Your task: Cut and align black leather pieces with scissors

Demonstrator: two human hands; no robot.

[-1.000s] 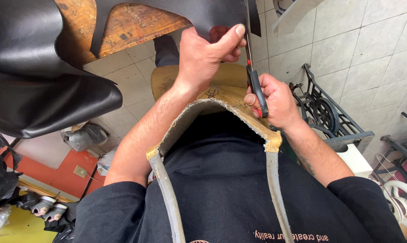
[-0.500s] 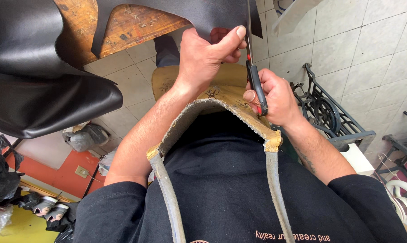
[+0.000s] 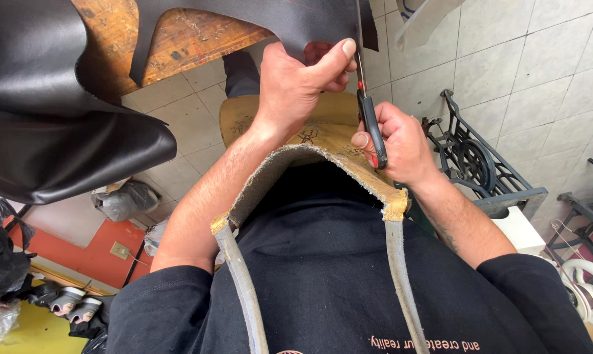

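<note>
Two hands working at the black leather sheet (image 3: 257,16), which is hanging off the wooden workbench (image 3: 178,39): my left hand (image 3: 296,85) is pinching its lower edge. My right hand (image 3: 401,141), just below the sheet, is gripping the scissors (image 3: 373,128), blades pointing up into the leather.

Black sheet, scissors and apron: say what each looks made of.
Black sheet: likely leather or a synthetic; smooth, faint sheen, hangs in soft folds off the wooden table.
Scissors in the right hand: thin grey metal blade, black handles, probably plastic.
Apron: thick tan leather, it seems; fuzzy, frayed edge.
</note>
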